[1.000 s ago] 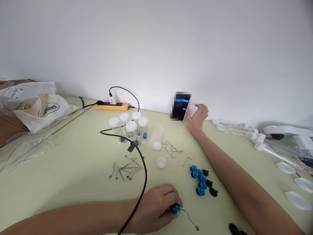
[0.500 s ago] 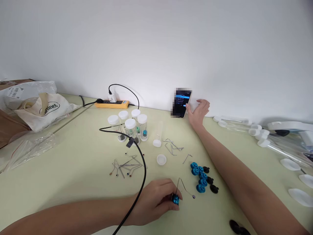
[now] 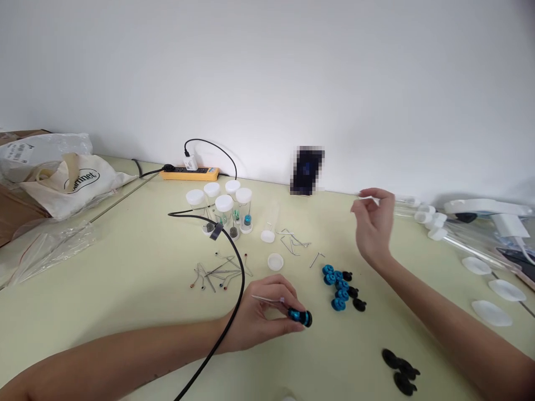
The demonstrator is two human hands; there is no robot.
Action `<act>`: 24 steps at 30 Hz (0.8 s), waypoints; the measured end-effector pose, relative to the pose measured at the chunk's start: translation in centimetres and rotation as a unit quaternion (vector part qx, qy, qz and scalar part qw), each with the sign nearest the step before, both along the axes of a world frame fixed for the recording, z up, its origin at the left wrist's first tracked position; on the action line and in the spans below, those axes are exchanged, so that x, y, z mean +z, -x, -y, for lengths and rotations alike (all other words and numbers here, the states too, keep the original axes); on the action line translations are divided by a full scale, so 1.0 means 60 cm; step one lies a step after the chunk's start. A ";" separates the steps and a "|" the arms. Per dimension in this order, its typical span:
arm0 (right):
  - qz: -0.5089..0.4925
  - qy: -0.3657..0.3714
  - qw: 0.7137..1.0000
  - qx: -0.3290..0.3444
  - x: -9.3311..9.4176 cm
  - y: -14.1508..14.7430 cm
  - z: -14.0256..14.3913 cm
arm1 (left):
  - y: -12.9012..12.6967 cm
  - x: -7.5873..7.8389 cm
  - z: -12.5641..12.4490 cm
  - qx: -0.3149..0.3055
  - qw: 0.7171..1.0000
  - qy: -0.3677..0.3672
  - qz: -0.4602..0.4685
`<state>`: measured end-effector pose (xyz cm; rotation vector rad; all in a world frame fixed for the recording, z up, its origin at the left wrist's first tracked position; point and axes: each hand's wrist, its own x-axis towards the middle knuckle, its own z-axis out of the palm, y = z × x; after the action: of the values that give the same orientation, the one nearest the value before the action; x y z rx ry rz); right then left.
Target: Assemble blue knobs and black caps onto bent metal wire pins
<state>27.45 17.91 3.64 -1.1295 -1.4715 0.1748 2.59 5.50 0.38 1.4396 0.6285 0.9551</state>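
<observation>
My left hand [image 3: 267, 317] pinches a small blue-and-black spool-like part [image 3: 301, 317] between thumb and fingers, with its black end facing right. A thin bent metal rod [image 3: 267, 299] lies across the same hand, partly hidden by the fingers. My right hand [image 3: 374, 225] hovers over the table at the right with bent fingers, and nothing shows in it. Close to my left hand are several blue ribbed spools [image 3: 340, 294] and small black discs with stems [image 3: 358, 304]. Behind it lie several bent metal rods with small ringed ends [image 3: 223, 274] and a white cap [image 3: 275, 262].
Several clear tubes with white caps [image 3: 224, 203] stand near an orange power strip [image 3: 190, 174]. A black cable [image 3: 238, 301] crosses over my left forearm. The blurred phone [image 3: 307, 170] leans on the wall. More black discs [image 3: 403, 376] and white caps [image 3: 491, 313] lie right.
My right hand has left the phone and moved right, and the phone's screen has changed to darker. My left hand has tipped the spool-like part sideways, so the rod now points left.
</observation>
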 end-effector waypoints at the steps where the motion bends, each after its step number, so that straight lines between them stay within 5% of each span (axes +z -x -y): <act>1: -0.031 0.005 0.999 0.037 0.014 0.010 0.044 | 0.000 0.001 0.000 0.007 1.000 0.012 0.012; 4: -0.032 0.071 0.981 0.177 0.029 0.047 0.182 | 0.002 0.003 0.000 0.040 0.996 0.067 0.035; 6: -0.034 0.139 0.959 0.245 0.010 0.070 0.260 | 0.004 0.002 0.000 0.059 0.991 0.107 0.046; 9: -0.116 0.275 0.919 0.256 -0.038 0.094 0.327 | 0.007 -0.003 0.004 0.069 0.984 0.153 0.053; 14: -0.198 0.409 0.847 0.276 -0.068 0.103 0.314 | 0.007 -0.003 0.015 0.056 0.986 0.155 0.017; 24: -0.146 0.437 0.831 0.311 -0.056 0.099 0.303 | 0.002 -0.001 0.018 0.003 0.993 0.118 0.003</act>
<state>21.53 -0.26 0.27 -1.1832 -1.4437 1.5424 2.49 4.40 0.33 1.2256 0.7163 0.8584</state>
